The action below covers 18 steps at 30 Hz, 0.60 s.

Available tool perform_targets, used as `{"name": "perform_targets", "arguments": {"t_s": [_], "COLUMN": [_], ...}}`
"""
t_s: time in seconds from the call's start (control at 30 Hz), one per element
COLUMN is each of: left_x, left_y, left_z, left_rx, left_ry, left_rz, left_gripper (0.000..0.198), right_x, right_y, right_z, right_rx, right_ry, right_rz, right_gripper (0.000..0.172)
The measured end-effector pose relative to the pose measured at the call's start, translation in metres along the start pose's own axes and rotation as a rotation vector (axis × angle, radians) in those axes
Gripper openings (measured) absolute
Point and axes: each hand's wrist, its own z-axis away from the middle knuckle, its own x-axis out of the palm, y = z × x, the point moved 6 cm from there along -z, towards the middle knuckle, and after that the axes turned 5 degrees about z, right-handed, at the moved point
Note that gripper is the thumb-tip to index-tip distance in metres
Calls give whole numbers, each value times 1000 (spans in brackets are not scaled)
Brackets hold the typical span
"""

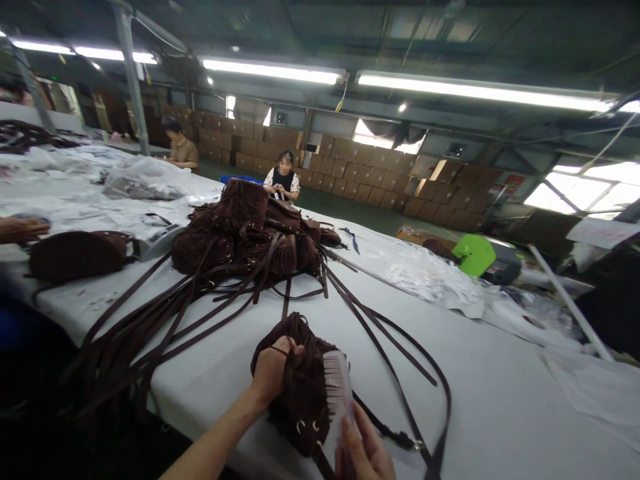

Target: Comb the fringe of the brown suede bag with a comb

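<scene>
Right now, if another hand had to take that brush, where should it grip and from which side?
By the pale handle just above the right hand, coming from the right. The brush stands nearly upright with its bristles facing left against the brown fringed bag, which the left hand holds, so only its back and right edge look free.

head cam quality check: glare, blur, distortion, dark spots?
Head view: ceiling tube lights and right windows blow out; strong wide-angle bend tilts the white table; lower-left corner falls into deep shadow; left hand gripping the brown fringed bag is sharp, right hand with the brush is cut by the bottom edge; distant people are blurred.
</scene>
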Motion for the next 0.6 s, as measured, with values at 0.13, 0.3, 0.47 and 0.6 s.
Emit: {"name": "perform_targets", "arguments": {"t_s": [0.13,0.3,0.47,0.6], "left_x": [2,12,-27,-20], "left_y": [47,18,-62,-52], "left_z": [63,136,124,98], "left_rx": [404,575,-232,-310], "left_ry": [-136,-393,99,-21], "left_rz": [65,27,293,211], "left_gripper": [9,16,33,40], "right_x": [24,43,40,43], "right_y": [-22,13,24,17], "right_z": [-28,-50,-45,-40], "right_rx": [-107,-50,-69,-178], "right_ry": [-68,-97,-72,-59], "right_rz": [84,202,252,352], "right_gripper": [100,104,101,89]}}
